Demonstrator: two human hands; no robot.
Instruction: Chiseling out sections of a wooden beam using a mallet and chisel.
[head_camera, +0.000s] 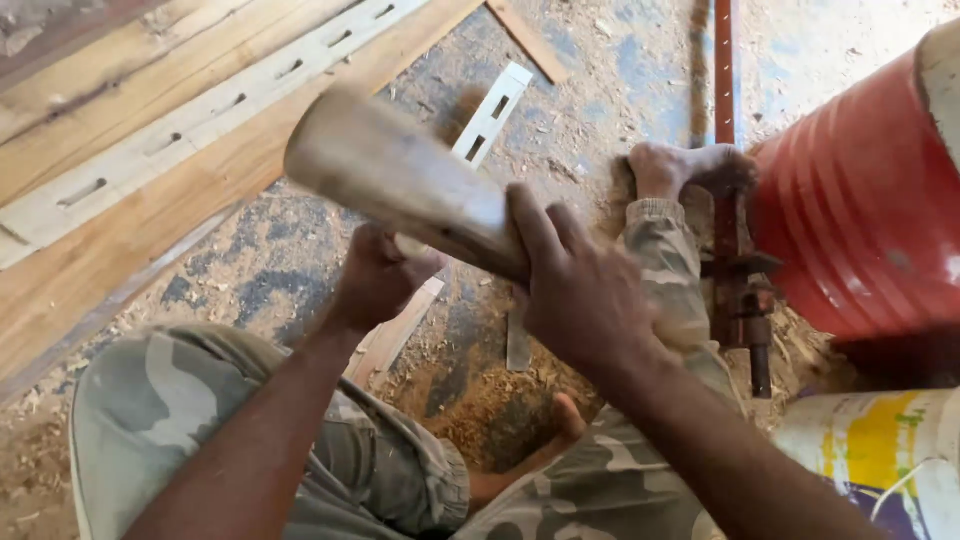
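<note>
The wooden mallet (400, 175) is raised in front of the person, above the floor and between the knees, its broad rounded head pointing up and to the left, its narrower end running down to the right. It looks like one solid piece of pale, worn wood, smoothed by use. I judge it stiff and fairly heavy toward the thick end, not fragile, and a little slick where the surface is polished. The narrow end is the natural place to take it, since the weight then sits well forward of the grip.

The right hand (585, 295) is wrapped around that narrow end, fingers curled over the top, closed firmly on the mallet. The left hand (375, 275) sits just under the mallet, closed into a loose fist. It seems to be gripping something slim, perhaps a tool handle, but motion blur and the mallet in front make that hard to confirm.

Below lie a thin wooden strip (392, 335) on the sawdust-strewn floor (590, 90) and, farther up, a pale slotted slat (492, 112). Long wooden planks (130, 150) with slots run along the upper left. The person's bare foot (690, 165) presses against a rusty metal clamp (738, 270), which stands beside a red drum (860, 200). A white and yellow bucket (880, 450) stands at the lower right.
</note>
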